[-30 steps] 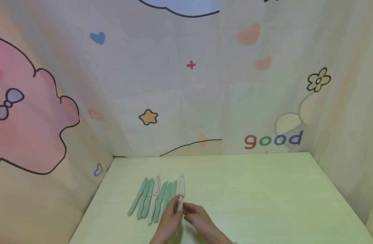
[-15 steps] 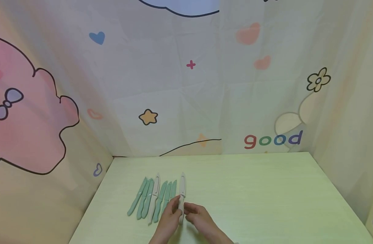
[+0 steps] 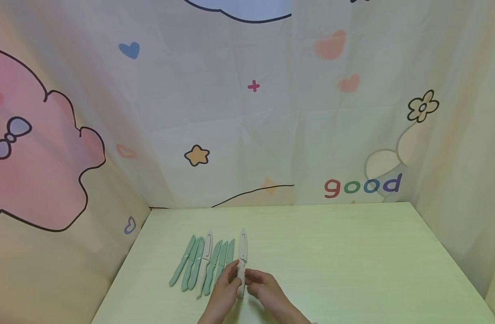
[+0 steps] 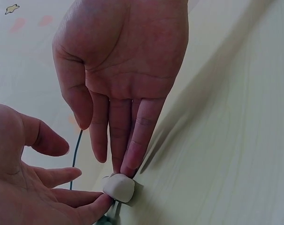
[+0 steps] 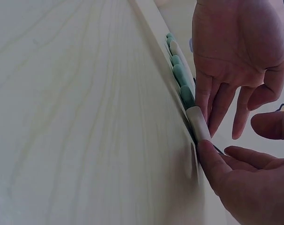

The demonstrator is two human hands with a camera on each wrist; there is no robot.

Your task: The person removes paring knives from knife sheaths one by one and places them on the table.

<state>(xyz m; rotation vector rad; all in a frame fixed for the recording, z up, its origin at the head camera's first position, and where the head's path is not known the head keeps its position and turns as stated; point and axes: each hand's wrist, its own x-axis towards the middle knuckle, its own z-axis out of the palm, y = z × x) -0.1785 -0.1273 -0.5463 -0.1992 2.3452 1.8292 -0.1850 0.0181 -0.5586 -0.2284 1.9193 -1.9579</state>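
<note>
White knife point(image 3: 242, 254) beside the left hand point(image 3: 225, 290) has edged right.

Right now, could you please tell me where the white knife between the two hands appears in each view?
Head: the white knife is in the lower middle, tip pointing away.
Left wrist: low and left of centre, mainly its handle end showing.
Right wrist: right of centre, near mid-height, handle end towards the camera.
Shared landmark: the left hand, next to it in every view.
</note>
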